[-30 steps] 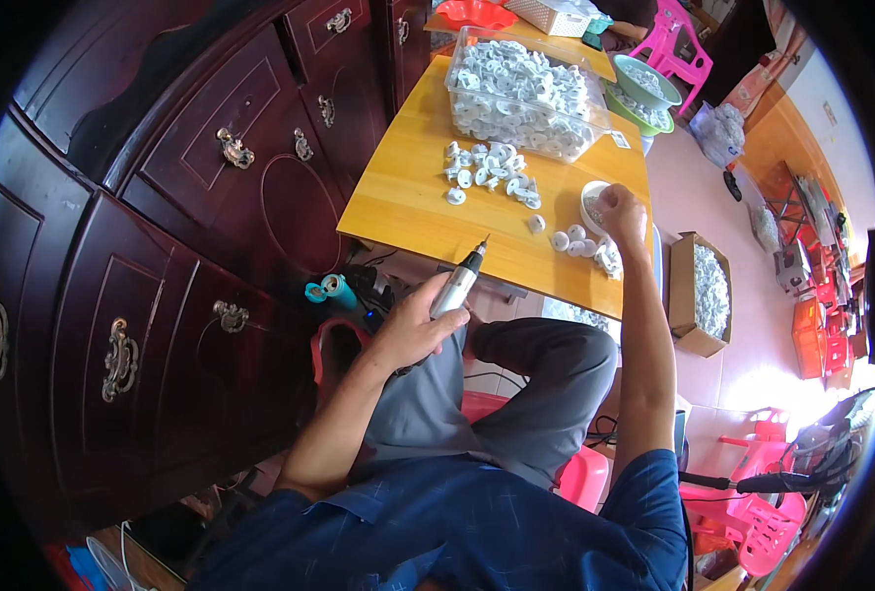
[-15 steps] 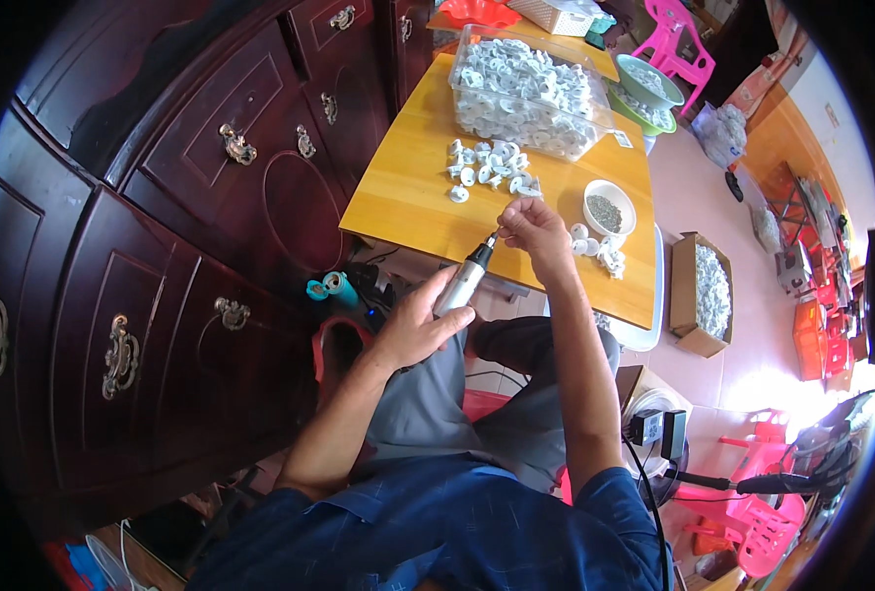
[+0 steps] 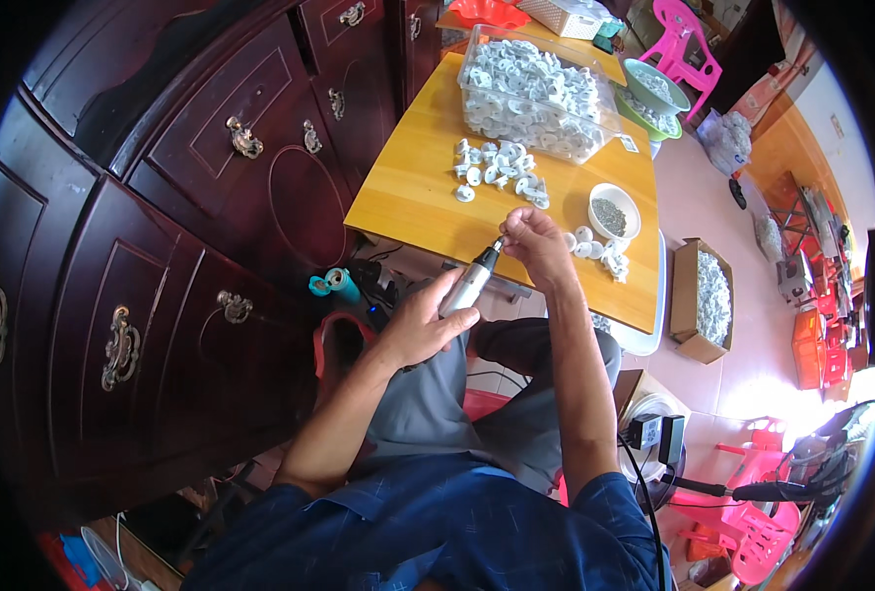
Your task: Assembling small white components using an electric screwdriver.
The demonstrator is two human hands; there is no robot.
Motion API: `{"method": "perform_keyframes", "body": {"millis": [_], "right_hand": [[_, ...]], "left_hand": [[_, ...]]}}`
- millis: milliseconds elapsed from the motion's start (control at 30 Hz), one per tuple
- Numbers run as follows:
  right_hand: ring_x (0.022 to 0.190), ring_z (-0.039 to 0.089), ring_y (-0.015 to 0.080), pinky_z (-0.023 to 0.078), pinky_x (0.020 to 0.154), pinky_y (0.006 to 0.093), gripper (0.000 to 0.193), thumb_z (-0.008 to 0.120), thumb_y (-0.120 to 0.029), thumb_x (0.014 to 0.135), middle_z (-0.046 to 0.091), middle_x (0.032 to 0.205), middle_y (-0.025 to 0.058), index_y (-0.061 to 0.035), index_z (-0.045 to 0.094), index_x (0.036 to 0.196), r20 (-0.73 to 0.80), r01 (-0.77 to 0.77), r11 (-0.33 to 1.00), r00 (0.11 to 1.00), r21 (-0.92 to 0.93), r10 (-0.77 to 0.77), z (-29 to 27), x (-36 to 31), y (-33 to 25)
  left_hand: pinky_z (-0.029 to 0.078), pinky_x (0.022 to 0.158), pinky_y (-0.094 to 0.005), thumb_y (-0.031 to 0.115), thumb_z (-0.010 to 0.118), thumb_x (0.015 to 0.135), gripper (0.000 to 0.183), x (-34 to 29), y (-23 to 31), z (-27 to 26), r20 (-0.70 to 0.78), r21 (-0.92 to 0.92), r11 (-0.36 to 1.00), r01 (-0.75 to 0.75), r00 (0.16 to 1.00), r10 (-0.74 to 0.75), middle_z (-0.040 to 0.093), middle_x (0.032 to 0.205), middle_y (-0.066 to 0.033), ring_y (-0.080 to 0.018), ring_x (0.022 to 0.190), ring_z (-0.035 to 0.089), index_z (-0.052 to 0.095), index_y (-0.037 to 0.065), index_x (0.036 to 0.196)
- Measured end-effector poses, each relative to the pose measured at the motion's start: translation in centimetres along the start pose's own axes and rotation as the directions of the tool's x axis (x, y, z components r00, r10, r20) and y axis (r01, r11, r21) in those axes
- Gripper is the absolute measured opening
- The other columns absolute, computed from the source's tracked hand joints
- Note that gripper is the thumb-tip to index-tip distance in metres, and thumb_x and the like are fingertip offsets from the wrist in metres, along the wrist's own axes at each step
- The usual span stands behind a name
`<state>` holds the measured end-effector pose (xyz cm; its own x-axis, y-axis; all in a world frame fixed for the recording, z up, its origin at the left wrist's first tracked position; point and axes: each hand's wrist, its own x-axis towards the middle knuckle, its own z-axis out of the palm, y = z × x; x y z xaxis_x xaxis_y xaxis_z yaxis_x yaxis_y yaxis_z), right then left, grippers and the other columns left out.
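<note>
My left hand (image 3: 426, 325) is wrapped round a silver electric screwdriver (image 3: 469, 286) with a black nose, tilted up and to the right. At its tip, my right hand (image 3: 539, 248) pinches thumb and fingers together; whatever is between them is too small to make out. Both hands are over the near edge of the yellow wooden table (image 3: 408, 197). Just right of my right hand lie a few white plastic parts (image 3: 585, 244). Beyond them stands a white bowl (image 3: 633, 217) of small grey metal pieces. A loose group of similar white parts (image 3: 502, 165) lies farther back.
A clear plastic bin (image 3: 541, 138) heaped with white parts stands at the table's back. Stacked basins (image 3: 656, 84) are beside it. On the floor to the right sits a cardboard box (image 3: 687, 295) of white parts. Dark cabinets (image 3: 211, 197) line the left side.
The view has shifted slightly. My right fingers remain pinched at the screwdriver's tip, and my left hand keeps its hold. Nothing on the table has visibly moved.
</note>
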<state>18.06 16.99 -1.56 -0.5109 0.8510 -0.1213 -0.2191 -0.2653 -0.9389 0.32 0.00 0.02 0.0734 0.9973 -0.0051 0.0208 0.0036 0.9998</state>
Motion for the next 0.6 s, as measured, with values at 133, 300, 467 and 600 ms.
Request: {"method": "perform_keyframes", "body": {"millis": [133, 300, 467, 600], "right_hand": [[0.077, 0.063, 0.0097, 0.054, 0.070, 0.0243, 0.024, 0.064, -0.025, 0.097, 0.067, 0.095, 0.0030, -0.0067, 0.063, 0.112, -0.163, -0.019, 1.000, 0.986, -0.010, 0.017, 1.2, 0.2, -0.3], [0.073, 0.069, 0.0163, 0.056, 0.068, 0.0288, 0.036, 0.066, -0.030, 0.092, 0.071, 0.086, 0.0108, -0.0025, 0.065, 0.115, -0.311, 0.023, 0.761, 0.905, -0.648, -0.292, -0.6, 1.3, 0.2], [0.070, 0.071, 0.0248, 0.055, 0.071, 0.0362, 0.039, 0.069, -0.026, 0.084, 0.072, 0.082, 0.0163, -0.0014, 0.067, 0.114, -0.332, -0.082, 0.537, 0.860, -0.840, -0.388, -3.5, 1.4, 1.1], [0.072, 0.071, 0.0256, 0.055, 0.071, 0.0393, 0.039, 0.068, -0.026, 0.083, 0.072, 0.082, 0.0155, -0.0016, 0.067, 0.114, -0.419, -0.154, 0.574, 0.832, -0.804, -0.364, -4.7, 1.3, 0.4]], "left_hand": [[0.044, 0.052, -0.0247, 0.026, 0.068, 0.092, 0.058, -0.1, 0.7, -0.1, -0.046, 0.006, 1.000, -0.004, 0.999, 0.004, 0.059, 0.079, -0.0024, -0.0064, 0.054, 0.051, 0.046, -0.001, 0.139], [0.045, 0.052, -0.0252, 0.026, 0.068, 0.093, 0.058, -0.1, 0.3, -0.2, -0.078, -0.001, 1.000, -0.006, 0.997, 0.006, 0.059, 0.078, -0.0022, -0.0065, 0.054, 0.051, 0.046, 0.000, 0.139], [0.046, 0.052, -0.0262, 0.027, 0.068, 0.093, 0.058, 0.0, 0.4, -0.4, -0.070, 0.037, 0.999, -0.021, 0.997, 0.024, 0.060, 0.076, -0.0030, -0.0075, 0.054, 0.052, 0.046, 0.000, 0.139], [0.046, 0.052, -0.0267, 0.027, 0.068, 0.093, 0.058, 0.0, 0.3, -0.3, -0.076, 0.025, 1.000, -0.010, 0.997, 0.012, 0.060, 0.076, -0.0033, -0.0079, 0.054, 0.053, 0.047, 0.000, 0.139]]}}
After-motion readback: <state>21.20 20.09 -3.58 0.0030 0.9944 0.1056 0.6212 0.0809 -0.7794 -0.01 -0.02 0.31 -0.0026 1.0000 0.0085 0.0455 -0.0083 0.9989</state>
